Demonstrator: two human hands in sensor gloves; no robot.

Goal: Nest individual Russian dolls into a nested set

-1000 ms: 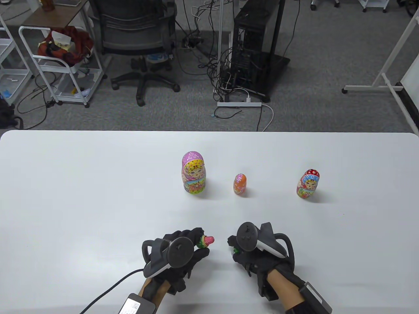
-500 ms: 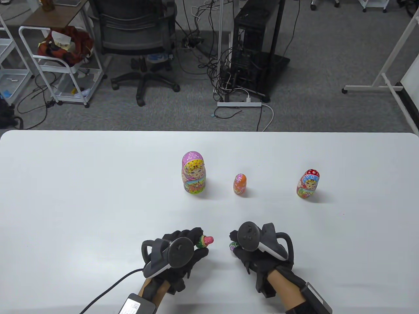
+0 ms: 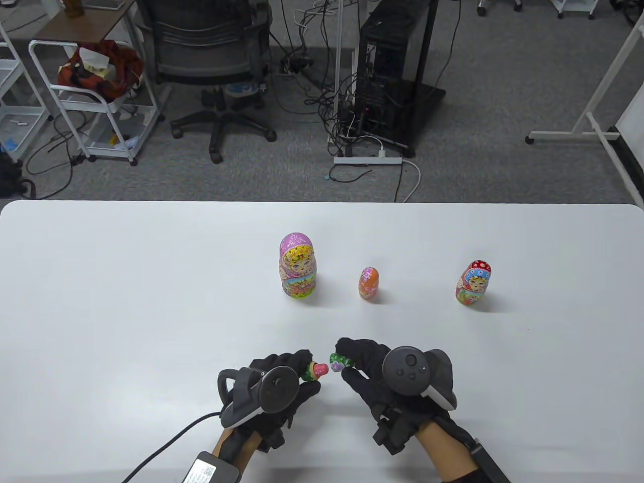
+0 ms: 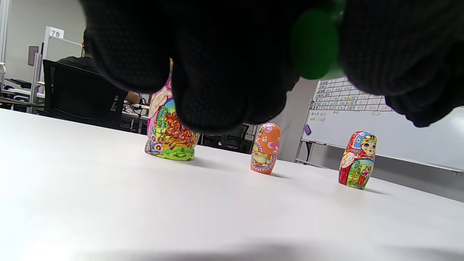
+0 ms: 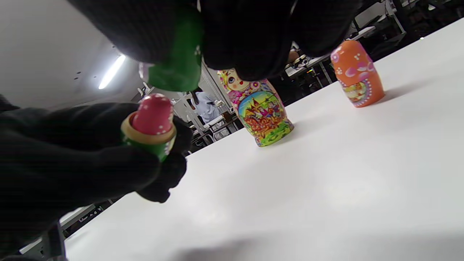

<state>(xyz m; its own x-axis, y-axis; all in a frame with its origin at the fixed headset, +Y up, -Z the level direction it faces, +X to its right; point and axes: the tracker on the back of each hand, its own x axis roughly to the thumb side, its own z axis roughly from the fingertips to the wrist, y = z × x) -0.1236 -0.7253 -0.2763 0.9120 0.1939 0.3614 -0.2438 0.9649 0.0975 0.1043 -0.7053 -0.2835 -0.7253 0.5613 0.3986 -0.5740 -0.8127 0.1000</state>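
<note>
Holding, left: left hand (image 3: 274,390) fingers (image 5: 108,163) closed round the green bottom half (image 5: 154,143); small pink doll (image 5: 153,114) sits in it, head poking above the rim.
Right: right hand (image 3: 397,382) pinches the green top half (image 3: 340,361) at the fingertips (image 3: 352,349), open end towards the left hand.
Gap: top half just beside the pink doll's head, apart, not capped.
Height: both hands over the near part of the white table (image 3: 126,302); contact with the table hard to call from these views.
Left wrist view: mostly glove; green blob (image 4: 314,45) between the fingers, probably the bottom half, too blurred to confirm.
Row behind: large pink doll (image 3: 298,265), orange doll (image 3: 368,283), red-and-blue doll (image 3: 473,283), left to right, all upright and closed.
Spacing: orange near the pink one, red-and-blue well apart to the right.
Row vs hands: all three well apart from both hands.
Trackers: one on the back of each hand.
Cable: runs from the left wrist off the near edge.
</note>
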